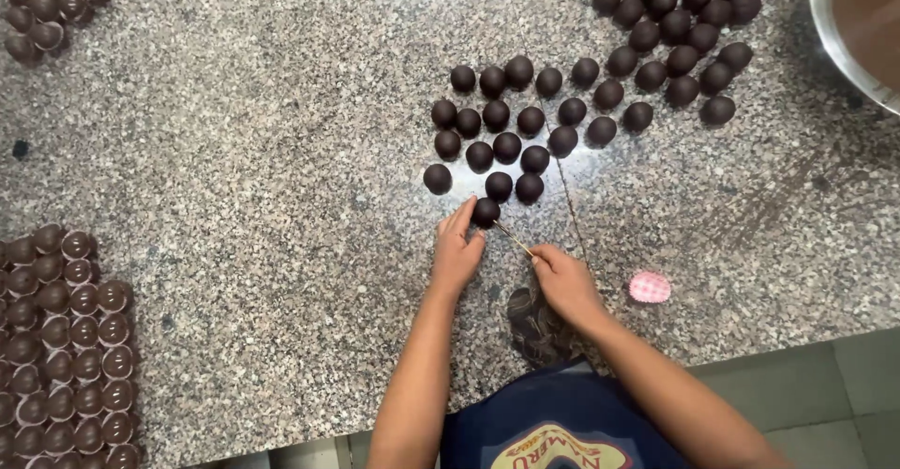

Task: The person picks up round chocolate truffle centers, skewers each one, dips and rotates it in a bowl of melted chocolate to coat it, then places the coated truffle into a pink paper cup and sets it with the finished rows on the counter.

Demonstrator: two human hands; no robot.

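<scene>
1. The left hand rests on the speckled stone bench, its fingertips touching one dark chocolate ball
2. The right hand is pinched shut on a thin stick, whose far end meets the same ball
3. This ball sits at the near edge of a cluster of dark balls on the bench
4. A pink paper cup lies just right of the right hand
5. Rows of filled brown cups stand at the left edge; a metal bowl occupies the top right corner
</scene>
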